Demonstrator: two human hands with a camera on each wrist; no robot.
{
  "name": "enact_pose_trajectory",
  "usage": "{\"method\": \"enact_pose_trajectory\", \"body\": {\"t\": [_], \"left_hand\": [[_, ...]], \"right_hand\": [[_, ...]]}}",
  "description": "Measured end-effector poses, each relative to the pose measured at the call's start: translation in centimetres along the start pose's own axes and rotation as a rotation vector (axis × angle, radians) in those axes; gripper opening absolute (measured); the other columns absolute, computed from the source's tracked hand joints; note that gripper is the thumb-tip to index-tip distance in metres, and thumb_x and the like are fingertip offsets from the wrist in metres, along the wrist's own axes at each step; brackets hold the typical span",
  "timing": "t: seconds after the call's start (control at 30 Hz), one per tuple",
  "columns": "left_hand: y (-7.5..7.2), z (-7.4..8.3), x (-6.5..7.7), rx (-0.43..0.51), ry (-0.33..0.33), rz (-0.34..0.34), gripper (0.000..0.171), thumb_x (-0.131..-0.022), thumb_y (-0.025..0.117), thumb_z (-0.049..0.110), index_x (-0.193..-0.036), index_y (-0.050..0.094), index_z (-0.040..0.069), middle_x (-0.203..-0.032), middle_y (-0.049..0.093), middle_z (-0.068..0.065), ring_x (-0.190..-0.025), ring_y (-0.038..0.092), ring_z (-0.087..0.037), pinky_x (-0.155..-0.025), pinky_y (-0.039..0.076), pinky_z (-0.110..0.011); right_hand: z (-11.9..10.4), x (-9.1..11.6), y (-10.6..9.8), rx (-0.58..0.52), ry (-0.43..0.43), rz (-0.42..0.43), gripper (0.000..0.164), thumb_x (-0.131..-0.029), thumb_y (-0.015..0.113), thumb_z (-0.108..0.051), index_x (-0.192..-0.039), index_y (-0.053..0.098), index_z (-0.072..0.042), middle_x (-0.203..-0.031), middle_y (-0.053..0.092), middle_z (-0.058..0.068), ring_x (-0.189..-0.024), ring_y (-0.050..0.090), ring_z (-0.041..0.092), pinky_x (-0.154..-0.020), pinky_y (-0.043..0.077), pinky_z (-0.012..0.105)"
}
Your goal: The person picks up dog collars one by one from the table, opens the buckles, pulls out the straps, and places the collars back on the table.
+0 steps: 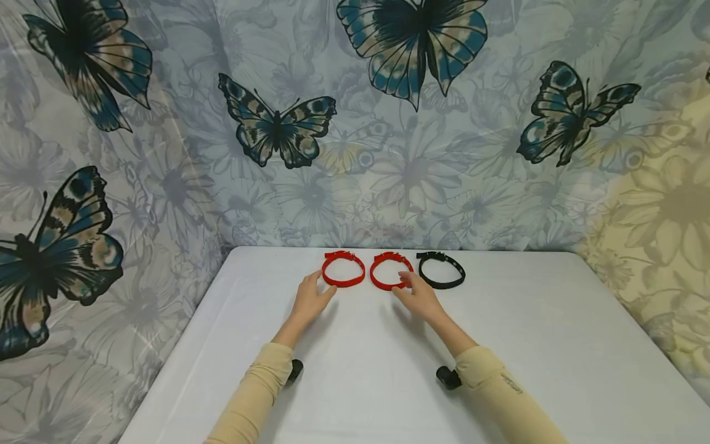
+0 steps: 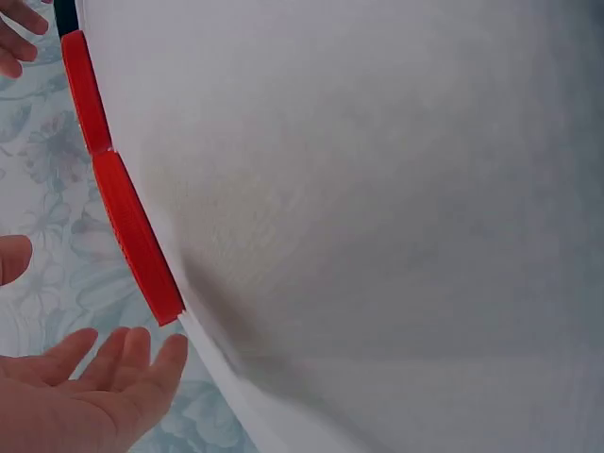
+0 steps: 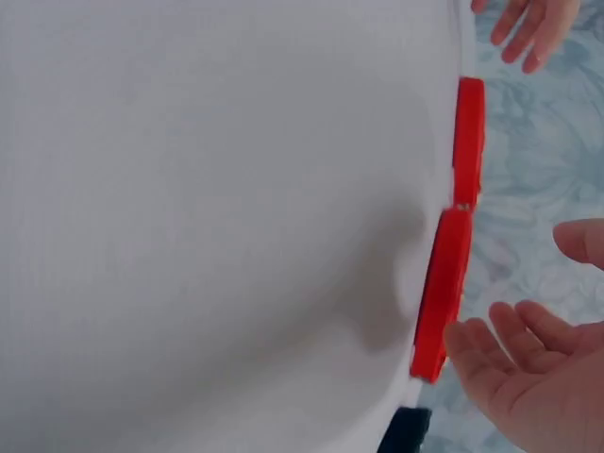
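Two red collars and a black one, all buckled into rings, stand side by side toward the far edge of the white table. My left hand is beside the left red collar, thumb and fingers spread around nothing. At the right side of the middle red collar is my right hand, its fingers overlapping the band in the head view. In the right wrist view its relaxed fingers come right up to the red band. The black collar lies just past the right hand.
The white table ends behind the collars at a cloth backdrop printed with butterflies and flowers. Similar cloth hangs at the left and right sides. A small black wrist camera shows under the right sleeve, another by the left sleeve.
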State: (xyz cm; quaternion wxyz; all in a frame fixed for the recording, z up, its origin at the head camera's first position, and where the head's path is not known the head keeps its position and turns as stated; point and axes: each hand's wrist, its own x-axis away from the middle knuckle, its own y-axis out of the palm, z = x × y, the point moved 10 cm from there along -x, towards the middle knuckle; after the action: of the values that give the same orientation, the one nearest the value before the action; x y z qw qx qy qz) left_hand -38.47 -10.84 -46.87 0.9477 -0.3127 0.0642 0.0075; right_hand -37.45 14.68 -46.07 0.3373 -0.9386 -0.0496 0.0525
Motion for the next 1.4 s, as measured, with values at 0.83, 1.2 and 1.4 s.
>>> {"method": "enact_pose_trajectory", "body": {"t": [0.83,1.2,1.4], "left_hand": [[-0.2,-2.9,-3.0,0.13,-0.183,0.042,0.046,-0.095,0.06,0.02,-0.135,0.052,-0.003,-0.13,0.057,-0.021,-0.116,0.055,-0.033,-0.093,0.049,-0.044],[0.3,-3.5,-3.9,0.115,-0.245,0.031,0.049,-0.095,0.059,0.02,-0.136,0.049,-0.005,-0.135,0.051,-0.024,-0.123,0.051,-0.035,-0.101,0.044,-0.044],[0.7,-4.1,-4.3,0.126,-0.28,0.011,0.052,-0.095,0.058,0.021,-0.138,0.047,-0.006,-0.136,0.052,-0.024,-0.126,0.048,-0.036,-0.104,0.041,-0.044]], "right_hand": [[-1.0,-3.0,7.3,-0.403,0.252,-0.081,0.047,-0.1,0.05,-0.015,-0.143,0.042,0.001,-0.142,0.046,0.02,-0.129,0.045,0.034,-0.107,0.038,0.047],[-1.7,-3.7,9.0,-0.398,0.306,-0.118,0.06,-0.098,0.052,-0.017,-0.151,0.03,-0.001,-0.153,0.032,0.02,-0.141,0.029,0.034,-0.113,0.028,0.049],[-1.7,-3.9,9.4,-0.392,0.311,-0.122,0.062,-0.097,0.054,-0.017,-0.152,0.028,-0.002,-0.155,0.03,0.019,-0.142,0.027,0.033,-0.113,0.027,0.049]]}}
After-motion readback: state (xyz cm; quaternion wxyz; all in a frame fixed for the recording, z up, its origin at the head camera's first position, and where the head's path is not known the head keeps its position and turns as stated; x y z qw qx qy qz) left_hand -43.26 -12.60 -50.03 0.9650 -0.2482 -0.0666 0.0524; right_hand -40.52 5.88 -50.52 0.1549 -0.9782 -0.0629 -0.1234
